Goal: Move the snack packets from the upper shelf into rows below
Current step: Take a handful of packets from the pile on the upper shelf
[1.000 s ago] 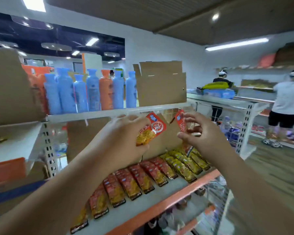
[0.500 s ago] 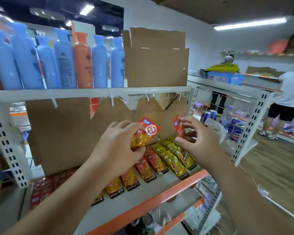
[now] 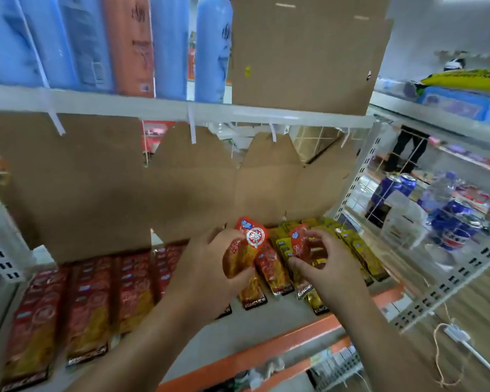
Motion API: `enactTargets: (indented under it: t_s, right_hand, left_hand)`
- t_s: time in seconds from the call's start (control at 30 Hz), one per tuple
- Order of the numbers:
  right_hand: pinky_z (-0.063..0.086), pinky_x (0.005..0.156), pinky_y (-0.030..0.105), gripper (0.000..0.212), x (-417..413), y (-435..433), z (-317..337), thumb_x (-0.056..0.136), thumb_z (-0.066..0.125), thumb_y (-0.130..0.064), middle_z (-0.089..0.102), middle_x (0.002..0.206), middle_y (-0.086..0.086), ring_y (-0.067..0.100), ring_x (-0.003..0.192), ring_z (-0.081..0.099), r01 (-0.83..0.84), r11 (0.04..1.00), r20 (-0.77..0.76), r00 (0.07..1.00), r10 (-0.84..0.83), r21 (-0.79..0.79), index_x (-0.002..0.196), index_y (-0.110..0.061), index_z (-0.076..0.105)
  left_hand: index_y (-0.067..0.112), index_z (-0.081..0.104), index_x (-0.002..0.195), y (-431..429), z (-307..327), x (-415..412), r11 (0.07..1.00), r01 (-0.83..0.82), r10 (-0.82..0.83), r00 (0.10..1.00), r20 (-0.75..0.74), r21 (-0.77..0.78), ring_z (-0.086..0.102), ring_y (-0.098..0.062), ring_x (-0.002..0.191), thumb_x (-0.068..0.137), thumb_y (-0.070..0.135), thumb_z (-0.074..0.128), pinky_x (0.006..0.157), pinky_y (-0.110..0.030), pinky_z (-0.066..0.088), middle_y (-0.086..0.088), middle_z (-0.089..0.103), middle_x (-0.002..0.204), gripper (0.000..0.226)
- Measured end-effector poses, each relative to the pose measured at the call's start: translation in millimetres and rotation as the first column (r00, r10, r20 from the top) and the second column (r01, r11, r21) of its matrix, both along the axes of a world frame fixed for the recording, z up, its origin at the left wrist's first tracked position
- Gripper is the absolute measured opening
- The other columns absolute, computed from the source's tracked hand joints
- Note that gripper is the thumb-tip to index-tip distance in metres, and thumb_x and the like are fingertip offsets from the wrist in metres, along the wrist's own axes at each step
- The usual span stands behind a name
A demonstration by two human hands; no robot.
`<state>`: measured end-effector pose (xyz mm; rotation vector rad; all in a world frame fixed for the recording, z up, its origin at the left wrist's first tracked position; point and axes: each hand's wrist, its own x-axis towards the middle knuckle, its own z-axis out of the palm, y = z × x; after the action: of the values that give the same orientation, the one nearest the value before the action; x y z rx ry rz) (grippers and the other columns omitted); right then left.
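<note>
My left hand [image 3: 210, 267] grips a red-and-orange snack packet [image 3: 245, 246] with a round white seal, held just above the lower shelf [image 3: 266, 329]. To its right, my right hand [image 3: 323, 264] pinches a second red packet [image 3: 300, 241] low over the yellow packets. Rows of red packets [image 3: 77, 306] cover the shelf's left half. More red packets [image 3: 272, 270] and yellow packets [image 3: 354, 247] lie in rows under and beside my hands. Both packets hang close to the rows; whether they touch them is unclear.
Brown cardboard [image 3: 125, 188] lines the back of the lower shelf. Above it, the upper shelf [image 3: 167, 108] carries blue and orange bottles [image 3: 170, 46] and a cardboard box [image 3: 303, 52]. To the right stands a perforated shelf upright [image 3: 357, 182] with drink cans [image 3: 453, 224] beyond.
Both hands have come down with their packets from mid-height to just above the rows on the lower shelf. The view has moved closer and tilted down.
</note>
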<state>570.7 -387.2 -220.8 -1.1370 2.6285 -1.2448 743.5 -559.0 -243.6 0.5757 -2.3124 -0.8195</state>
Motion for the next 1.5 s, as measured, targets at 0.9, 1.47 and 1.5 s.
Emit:
enactTargets:
  t_s: [0.9,1.47,1.5]
  right_hand:
    - [0.05,0.082,0.037,0.074,-97.4,-57.5,-117.5,0.078,0.076,-0.06,0.058,0.126,0.007,0.031,0.111,0.062,-0.324,0.869,0.048,0.943,0.33,0.374,0.134,-0.02,0.047]
    - [0.055,0.078,0.041,0.075,-94.1,-87.4,-119.2,0.066,0.062,-0.069,0.065,0.108,0.005,0.034,0.098,0.066,-0.149,0.84,-0.075,0.973,0.219,0.521,0.129,-0.031,0.049]
    - [0.055,0.077,0.04,0.075,-94.2,-88.4,-119.5,0.064,0.058,-0.07,0.066,0.106,0.004,0.033,0.097,0.066,-0.141,0.836,-0.085,0.972,0.219,0.53,0.128,-0.032,0.049]
  left_hand:
    - [0.034,0.055,0.126,87.8,-151.1,-64.7,0.812,-0.584,0.58,0.801,0.146,-0.019,0.052,-0.014,0.113,0.075,0.049,0.083,0.094,-0.038,0.053,0.008,0.054,0.129,0.06]
    - [0.028,0.062,0.123,69.8,-158.5,-30.5,0.87,-0.465,0.489,0.856,0.167,-0.165,0.055,-0.021,0.11,0.074,0.048,0.086,0.09,-0.041,0.053,0.0,0.059,0.128,0.058]
    - [0.027,0.063,0.123,69.0,-158.9,-30.1,0.872,-0.463,0.486,0.859,0.16,-0.16,0.056,-0.022,0.11,0.074,0.047,0.086,0.09,-0.043,0.054,-0.001,0.059,0.127,0.058]
